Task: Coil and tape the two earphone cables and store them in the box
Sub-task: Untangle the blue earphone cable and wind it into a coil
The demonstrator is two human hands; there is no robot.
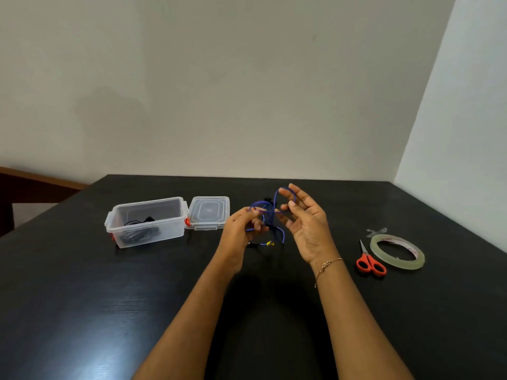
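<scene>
A blue earphone cable [270,212] is held above the middle of the black table, looped in a rough figure of eight. My left hand [242,231] pinches its left loops. My right hand [304,223] holds the right loop, which runs round its raised fingers and under the thumb. The cable's loose end with a yellow piece [270,243] hangs down to the table. A clear plastic box [146,222] stands open at the left, with a black earphone cable [138,231] lying coiled inside it.
The box's clear lid [209,212] lies just right of the box. Red-handled scissors [369,261] and a roll of clear tape [397,251] lie at the right, with a cut strip of tape [377,231] stuck behind them. Walls stand behind and to the right.
</scene>
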